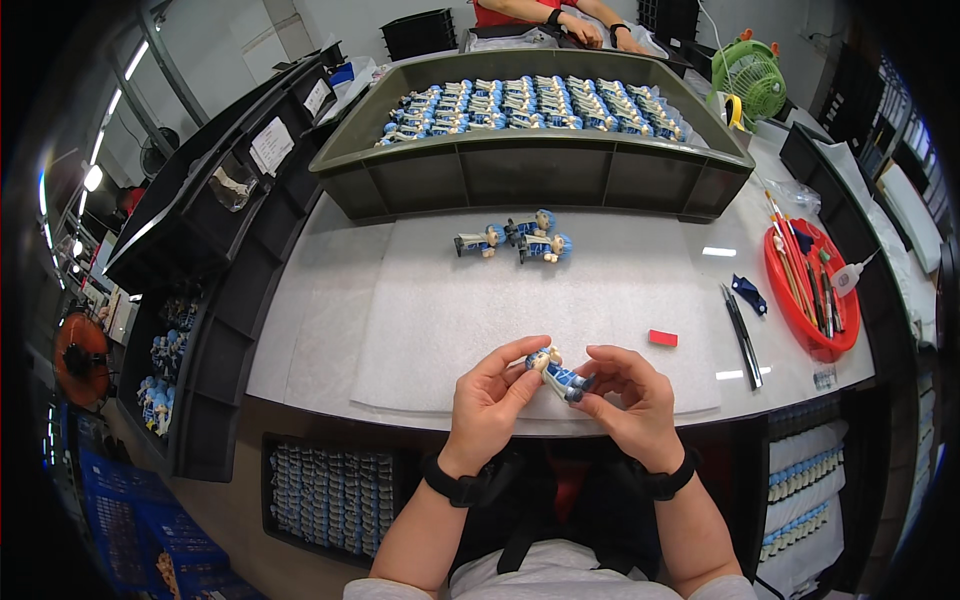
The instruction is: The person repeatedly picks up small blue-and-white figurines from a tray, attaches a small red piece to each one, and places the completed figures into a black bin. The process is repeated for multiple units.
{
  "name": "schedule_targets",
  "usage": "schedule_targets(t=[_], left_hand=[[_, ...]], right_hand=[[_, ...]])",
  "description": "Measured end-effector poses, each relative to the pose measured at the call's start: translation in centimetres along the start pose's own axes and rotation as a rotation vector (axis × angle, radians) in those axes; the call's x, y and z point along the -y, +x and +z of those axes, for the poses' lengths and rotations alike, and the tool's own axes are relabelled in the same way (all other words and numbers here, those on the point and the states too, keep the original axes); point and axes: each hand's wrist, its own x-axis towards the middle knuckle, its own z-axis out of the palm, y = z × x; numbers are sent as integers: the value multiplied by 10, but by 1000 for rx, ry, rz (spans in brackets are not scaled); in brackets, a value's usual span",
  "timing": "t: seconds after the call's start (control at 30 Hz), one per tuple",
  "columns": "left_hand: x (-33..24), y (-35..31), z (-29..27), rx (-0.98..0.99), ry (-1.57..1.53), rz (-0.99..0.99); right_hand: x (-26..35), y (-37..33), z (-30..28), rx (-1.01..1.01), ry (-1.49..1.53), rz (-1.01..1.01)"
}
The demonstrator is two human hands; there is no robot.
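A small figurine (556,372) with blue hair and a pale body sits between the person's two hands over the near edge of the bench (330,330), above a white foam mat (620,300). The left hand (492,392) is closed on its head end with thumb and fingers, and the right hand (625,392) is pinched on its lower end. Farther back on the mat lie three more figurines (515,238) in a loose cluster, touching one another. Behind them stands one large grey-green crate (530,170) filled with rows of the same figurines, too many to count. To the right on the bench sit one small red block (662,338), one pair of dark tweezers (742,335), one blue scrap (748,293), and one red round tray (845,335) holding several brushes. One green fan (750,75) stands at the far right. Another person's two hands (590,32) rest beyond the crate.
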Motion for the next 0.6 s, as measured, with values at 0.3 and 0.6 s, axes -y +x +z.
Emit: schedule_targets(t=[0.3,0.6], left_hand=[[2,-1,0,29,-10,32],[5,-4,-1,-25,-6,92]], right_hand=[[1,0,-1,12,-22,-6],[7,2,2,21,-121,-68]])
